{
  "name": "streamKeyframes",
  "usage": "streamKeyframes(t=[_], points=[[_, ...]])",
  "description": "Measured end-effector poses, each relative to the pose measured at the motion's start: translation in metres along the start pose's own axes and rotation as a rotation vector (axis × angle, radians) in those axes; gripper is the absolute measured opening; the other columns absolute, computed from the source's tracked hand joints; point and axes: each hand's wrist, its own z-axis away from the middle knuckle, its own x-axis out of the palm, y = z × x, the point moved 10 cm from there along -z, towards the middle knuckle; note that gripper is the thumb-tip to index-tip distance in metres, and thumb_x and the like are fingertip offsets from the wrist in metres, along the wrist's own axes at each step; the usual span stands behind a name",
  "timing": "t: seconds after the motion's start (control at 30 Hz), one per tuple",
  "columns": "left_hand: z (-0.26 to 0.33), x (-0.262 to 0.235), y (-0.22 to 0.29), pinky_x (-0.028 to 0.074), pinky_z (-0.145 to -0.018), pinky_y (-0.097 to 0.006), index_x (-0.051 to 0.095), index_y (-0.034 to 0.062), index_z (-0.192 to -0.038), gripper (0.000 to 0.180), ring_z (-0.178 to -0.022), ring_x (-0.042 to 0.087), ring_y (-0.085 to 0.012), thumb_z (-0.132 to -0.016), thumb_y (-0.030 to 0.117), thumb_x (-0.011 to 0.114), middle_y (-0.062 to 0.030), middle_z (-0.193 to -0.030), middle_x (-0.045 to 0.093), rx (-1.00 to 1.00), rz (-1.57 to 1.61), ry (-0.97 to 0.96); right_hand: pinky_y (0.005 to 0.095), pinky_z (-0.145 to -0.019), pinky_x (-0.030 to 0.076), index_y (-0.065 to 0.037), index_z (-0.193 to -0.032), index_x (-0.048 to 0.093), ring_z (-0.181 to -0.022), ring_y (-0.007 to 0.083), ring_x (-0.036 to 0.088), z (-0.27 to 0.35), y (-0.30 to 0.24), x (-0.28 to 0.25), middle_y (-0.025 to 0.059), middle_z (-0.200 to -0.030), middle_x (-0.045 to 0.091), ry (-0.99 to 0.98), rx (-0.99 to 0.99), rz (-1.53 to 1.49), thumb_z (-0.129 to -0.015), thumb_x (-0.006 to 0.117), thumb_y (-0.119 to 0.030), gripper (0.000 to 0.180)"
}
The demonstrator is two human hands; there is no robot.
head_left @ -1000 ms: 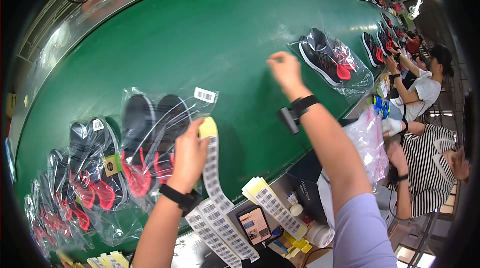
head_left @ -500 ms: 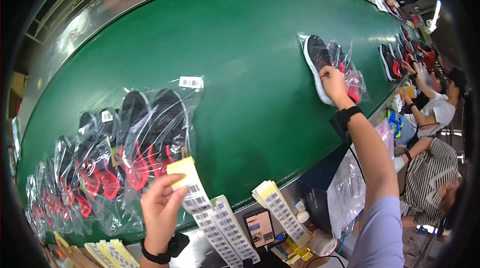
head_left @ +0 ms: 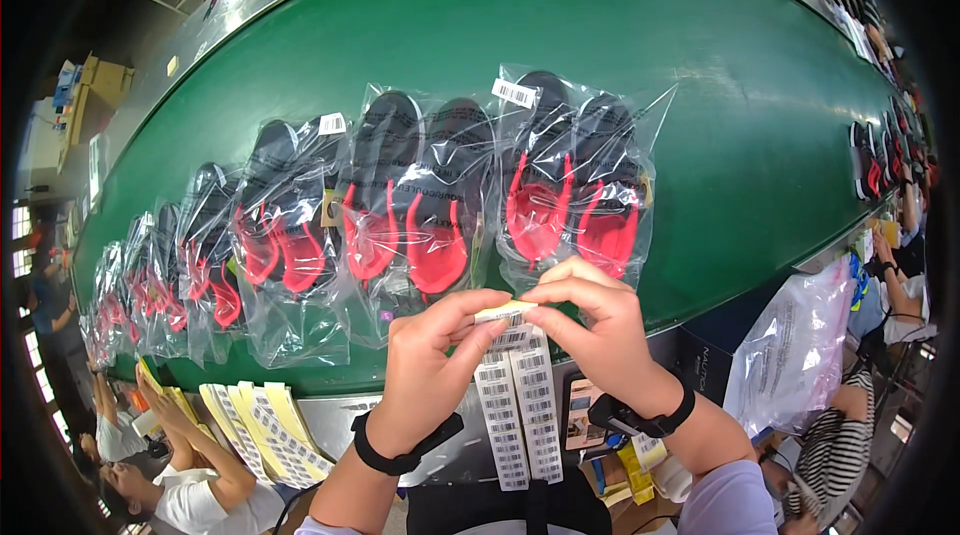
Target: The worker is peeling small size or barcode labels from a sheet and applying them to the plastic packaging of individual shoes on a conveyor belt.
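Both hands meet at the near edge of the green table. My left hand pinches the top end of a strip of barcode labels, where yellow backing shows folded over. At the same end, my right hand closes finger and thumb on the label strip. The strip hangs down below my fingers in two rows. Just beyond my hands lies a pair of black and red shoes in a clear plastic bag with a white barcode label near its top left corner. Another bagged pair lies left of it.
More bagged shoes line the green table to the left. Further label sheets lie at the near left edge, beside a person. A phone, dark box and plastic bags are at the near right. Unbagged shoes stand far right.
My right hand has let go of the bagged shoes on the right and come to the label strip beside my left hand. The view has swung, and a bagged pair now lies before me.
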Motion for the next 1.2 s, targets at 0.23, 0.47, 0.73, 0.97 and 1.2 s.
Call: streamKeyframes(t=[0.23,0.47,0.73,0.97,1.2], points=[[0.001,0.007,0.0,0.054,-0.075,-0.02,0.066,-0.0081,-0.109,0.02,-0.09,0.069,-0.0108,-0.09,-0.009,0.065,-0.0109,-0.099,0.073,-0.023,0.005,0.01,0.0328,-0.063,0.047,0.001,-0.086,0.07,-0.075,0.0219,0.059,0.01,-0.036,-0.009,0.0083,-0.084,0.061,0.105,-0.286,0.261,-0.074,0.077,0.003,0.014],[-0.007,0.023,-0.012,0.058,-0.078,-0.026,0.049,-0.0048,-0.134,0.05,-0.095,0.07,-0.0156,-0.087,-0.012,0.065,-0.0158,-0.109,0.07,-0.075,0.017,-0.1,0.0363,-0.067,0.049,0.001,-0.083,0.065,-0.076,0.0278,0.06,0.019,-0.064,-0.016,0.0096,-0.081,0.061,0.127,-0.515,0.436,-0.07,0.077,0.005,0.018],[-0.028,0.037,0.003,0.056,-0.085,-0.027,0.049,-0.007,-0.131,0.046,-0.104,0.068,-0.0188,-0.088,-0.012,0.064,-0.0171,-0.117,0.065,0.011,0.122,-0.061,0.0281,-0.072,0.05,-0.005,-0.144,0.039,-0.084,0.0114,0.061,-0.072,0.096,-0.223,0.0081,-0.102,0.066,0.789,0.176,-0.018,-0.088,0.071,-0.008,0.065],[-0.059,0.067,0.015,0.051,-0.091,-0.029,0.053,-0.007,-0.127,0.038,-0.108,0.064,-0.0167,-0.09,-0.007,0.063,-0.0154,-0.121,0.064,0.128,0.182,-0.075,0.0292,-0.064,0.049,-0.002,-0.143,0.039,-0.077,0.0124,0.061,-0.123,0.143,-0.214,0.0076,-0.085,0.069,0.685,0.309,0.177,-0.079,0.07,0.003,0.071],[-0.122,0.116,0.025,0.051,-0.088,-0.029,0.061,-0.0026,-0.12,0.034,-0.102,0.068,-0.02,-0.088,0.004,0.068,-0.0154,-0.112,0.07,0.395,-0.202,-0.047,0.0278,-0.069,0.05,-0.003,-0.144,0.039,-0.072,0.0116,0.062,-0.053,0.174,-0.242,0.005,-0.076,0.068,0.722,0.418,0.071,-0.076,0.066,0.005,0.074]])
